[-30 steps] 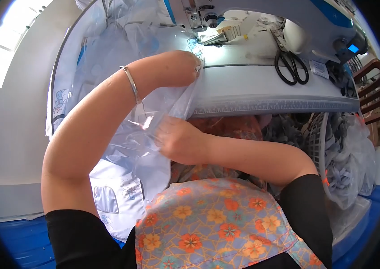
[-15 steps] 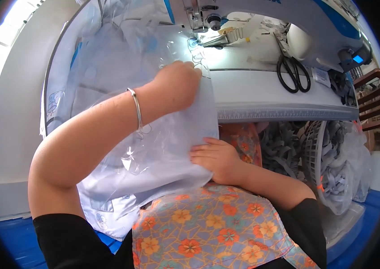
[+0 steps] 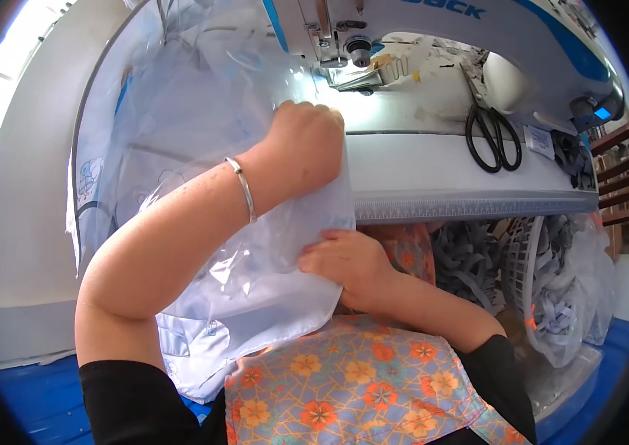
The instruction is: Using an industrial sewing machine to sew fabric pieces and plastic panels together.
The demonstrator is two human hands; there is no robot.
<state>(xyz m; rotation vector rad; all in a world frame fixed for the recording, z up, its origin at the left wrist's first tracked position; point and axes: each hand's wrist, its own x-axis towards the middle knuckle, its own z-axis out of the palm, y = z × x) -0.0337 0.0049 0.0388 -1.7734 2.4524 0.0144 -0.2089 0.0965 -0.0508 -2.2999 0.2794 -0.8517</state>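
Note:
A sheet of clear plastic over white fabric (image 3: 255,319) lies across the left of the sewing machine's table and hangs over its front edge toward my lap. My left hand (image 3: 305,141), with a silver bangle on the wrist, is closed on the sheet near its right edge, just in front of the presser foot (image 3: 334,62). Its fingertips are mostly hidden behind the knuckles. Lower down, below the table edge, my right hand (image 3: 350,267) grips the sheet's right edge, fingers bent around it. Bright lamp light falls at the needle area of the sewing machine (image 3: 433,22).
Black-handled scissors (image 3: 494,137) lie on the table right of the needle, beside a small white packet (image 3: 539,141). A ruler strip (image 3: 470,210) runs along the front edge. Below stands a plastic basket (image 3: 520,259) with grey fabric strips. A wooden chair (image 3: 622,178) is at the far right.
The view has tilted a little, so the machine sits lower in it. My right hand has shifted left with the sheet's edge, drawing the lower fabric into a fold. My left hand stays closed.

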